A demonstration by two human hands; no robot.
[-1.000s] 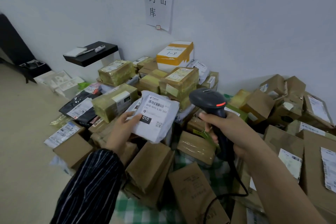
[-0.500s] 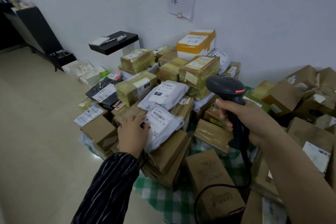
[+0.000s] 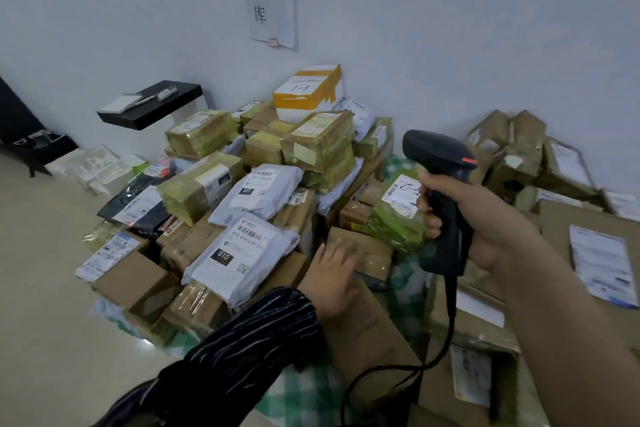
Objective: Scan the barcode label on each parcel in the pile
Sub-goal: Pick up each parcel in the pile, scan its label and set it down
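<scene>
Matt black plastic scanner [image 3: 440,163], smooth grey plastic mailer [image 3: 242,260] with paper label, glossy tape-wrapped cardboard box [image 3: 199,189], matt brown cardboard carton [image 3: 367,329], green checked cloth [image 3: 304,388], striped fabric sleeve [image 3: 242,347]

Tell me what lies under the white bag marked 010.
The white bag rests on cardboard boxes; a taped parcel sits under its near end. Its middle hides the rest.

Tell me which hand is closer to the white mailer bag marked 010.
Left. The left hand, fingers straight, is just right of the white mailer bag, over a taped brown box. The right hand grips the scanner farther right, beyond that box.
</scene>
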